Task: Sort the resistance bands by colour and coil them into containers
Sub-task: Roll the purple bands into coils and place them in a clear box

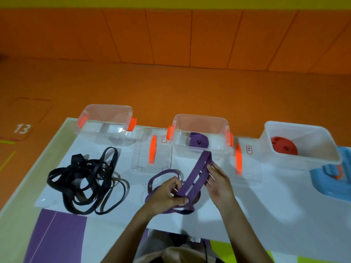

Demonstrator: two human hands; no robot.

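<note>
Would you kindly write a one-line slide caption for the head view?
Left hand grips and right hand steadies a purple band; a purple coil sits in the middle tub, black bands lie loose.

Along the sheet's point(266, 215) far edge stand a left container point(91, 130), middle container point(180, 149) and right container point(275, 160), with a first lid point(144, 160) and second lid point(248, 168) lying in the gaps between. The middle holds one coil point(199, 142), the right another coil point(284, 146). Tangled bands point(85, 179) lie before the left container.

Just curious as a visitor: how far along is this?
Done: coiled red band in the white plastic tub, coiled purple band in the middle clear container. In hand: left hand grips a loose purple band, right hand touching it. Left: tangled black bands.
</note>
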